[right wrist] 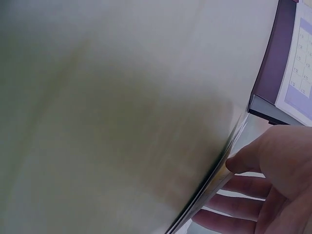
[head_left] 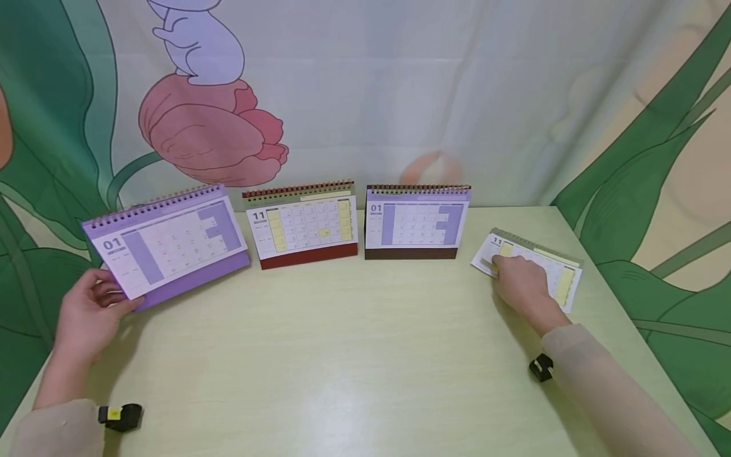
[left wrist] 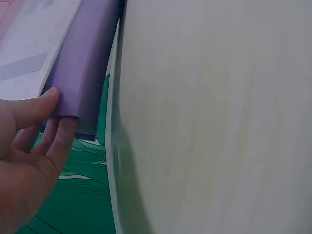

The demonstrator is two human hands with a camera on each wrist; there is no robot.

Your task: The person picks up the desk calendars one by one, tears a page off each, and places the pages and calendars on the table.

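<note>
A purple desk calendar (head_left: 171, 244) showing "01" stands tilted at the table's left edge. My left hand (head_left: 114, 297) grips its lower left corner. In the left wrist view the thumb (left wrist: 46, 100) lies on the purple base (left wrist: 83, 63) with the fingers under it. At the right, a green and yellow "11" calendar (head_left: 556, 273) lies flat. My right hand (head_left: 514, 276) rests over its left end. In the right wrist view the thumb (right wrist: 243, 163) pinches the calendar's edge (right wrist: 214, 180) with fingers beneath.
Two more calendars stand at the back of the pale green table (head_left: 342, 355): a red-based "11" (head_left: 305, 225) and a dark brown-based "01" (head_left: 414, 222), also seen in the right wrist view as the dark calendar (right wrist: 270, 63). A printed cloth (head_left: 400, 82) hangs behind.
</note>
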